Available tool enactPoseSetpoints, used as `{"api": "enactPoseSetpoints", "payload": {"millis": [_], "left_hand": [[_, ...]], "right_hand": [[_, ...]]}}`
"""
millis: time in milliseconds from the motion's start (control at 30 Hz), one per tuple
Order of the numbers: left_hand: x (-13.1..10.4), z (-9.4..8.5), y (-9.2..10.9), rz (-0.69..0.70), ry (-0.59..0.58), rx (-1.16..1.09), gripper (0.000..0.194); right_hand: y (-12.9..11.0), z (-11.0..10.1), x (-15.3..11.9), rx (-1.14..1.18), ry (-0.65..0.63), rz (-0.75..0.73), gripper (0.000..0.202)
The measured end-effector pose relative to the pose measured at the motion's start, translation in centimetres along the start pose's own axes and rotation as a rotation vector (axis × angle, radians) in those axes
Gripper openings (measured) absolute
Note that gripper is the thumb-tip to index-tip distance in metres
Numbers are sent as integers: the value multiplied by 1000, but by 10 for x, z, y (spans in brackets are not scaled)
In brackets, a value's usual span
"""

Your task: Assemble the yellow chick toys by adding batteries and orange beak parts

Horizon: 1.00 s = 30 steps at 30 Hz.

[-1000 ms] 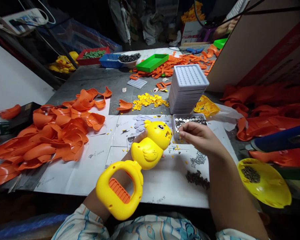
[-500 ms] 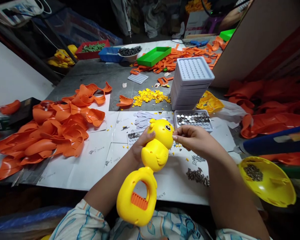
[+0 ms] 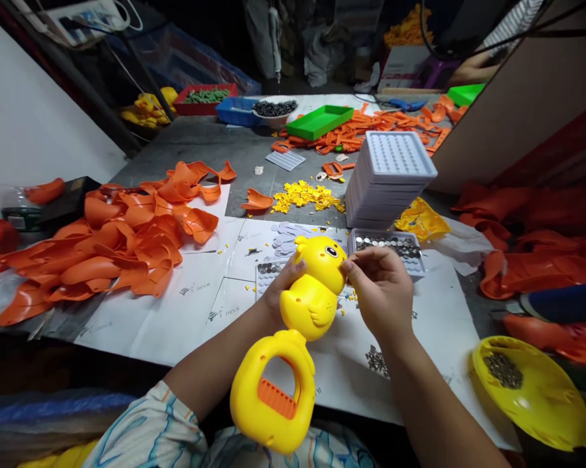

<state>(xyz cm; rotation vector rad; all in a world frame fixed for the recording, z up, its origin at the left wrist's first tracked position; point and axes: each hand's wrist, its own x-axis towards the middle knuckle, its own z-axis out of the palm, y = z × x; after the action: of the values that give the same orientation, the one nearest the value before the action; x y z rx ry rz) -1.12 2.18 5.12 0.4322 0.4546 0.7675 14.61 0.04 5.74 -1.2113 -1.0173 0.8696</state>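
Note:
A yellow plastic duck toy (image 3: 308,312) with a looped handle and an orange ribbed insert is held over the table, its head tipped toward the far side. My left hand (image 3: 281,286) is wrapped round the duck's head and body from the left, thumb on top. At the face side of the head, my right hand (image 3: 378,283) has thumb and forefinger pinched together against the toy. Whatever lies between those fingertips is hidden. Just beyond the hands sits a white tray of silver discs (image 3: 387,247); another disc tray (image 3: 268,276) is partly covered by my left hand.
Orange plastic shells (image 3: 127,240) are heaped at left. A tall stack of white trays (image 3: 390,179) stands beyond my right hand, near small yellow parts (image 3: 305,197). Screws (image 3: 503,370) lie in a yellow bowl (image 3: 551,403) at right. Another person's arm (image 3: 475,68) shows at far right.
The view has shifted, so the table things appear further right and slightly lower. My right hand has turned a little, its fingers still at the duck's face. The left hand keeps its hold.

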Motion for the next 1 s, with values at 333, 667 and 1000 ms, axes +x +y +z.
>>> {"api": "enactPoseSetpoints", "payload": {"millis": [333, 667, 1000], "left_hand": [[6, -8, 3, -39, 9, -42, 77], [1, 3, 6, -5, -12, 9, 76], [-1, 3, 4, 90, 25, 85, 72]], "right_hand": [[2, -16, 15, 23, -270, 78, 47], [-2, -18, 18, 154, -259, 166, 63], [-9, -18, 10, 51, -280, -14, 63]]}}
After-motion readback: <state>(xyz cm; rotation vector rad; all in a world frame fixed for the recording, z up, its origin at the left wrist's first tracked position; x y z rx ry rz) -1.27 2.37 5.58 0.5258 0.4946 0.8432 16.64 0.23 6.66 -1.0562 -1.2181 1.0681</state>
